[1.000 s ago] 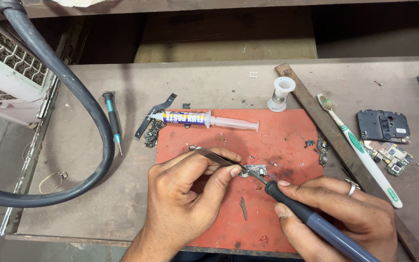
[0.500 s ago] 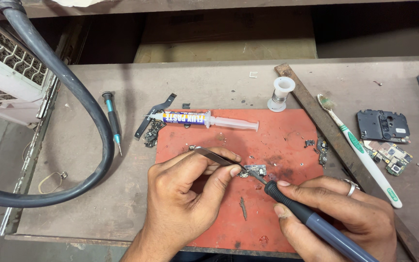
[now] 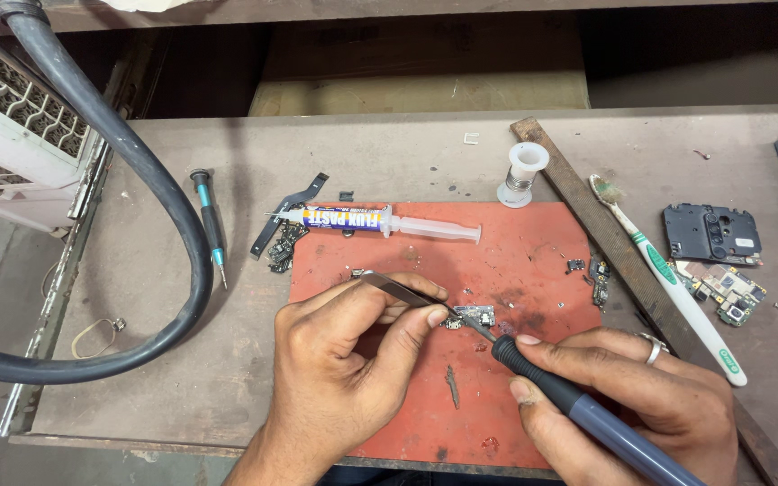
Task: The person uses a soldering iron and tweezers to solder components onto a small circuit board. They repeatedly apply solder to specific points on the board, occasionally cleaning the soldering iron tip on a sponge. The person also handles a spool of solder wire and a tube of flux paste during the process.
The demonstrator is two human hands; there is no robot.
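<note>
Tweezers (image 3: 404, 290) pinched in left hand (image 3: 348, 369), tips on small circuit board (image 3: 474, 316) at red mat (image 3: 533, 261) centre; soldering iron (image 3: 578, 409) gripped by right hand (image 3: 628, 396), tip touched to board.

A small circuit board (image 3: 476, 315), grey with tiny metal parts, lies flat near the middle of my red mat (image 3: 533, 261). My thin metal tweezers (image 3: 398, 290) slant down onto its left edge, and my soldering iron (image 3: 578, 409), with its black grip and blue-grey handle, touches its right side.
</note>
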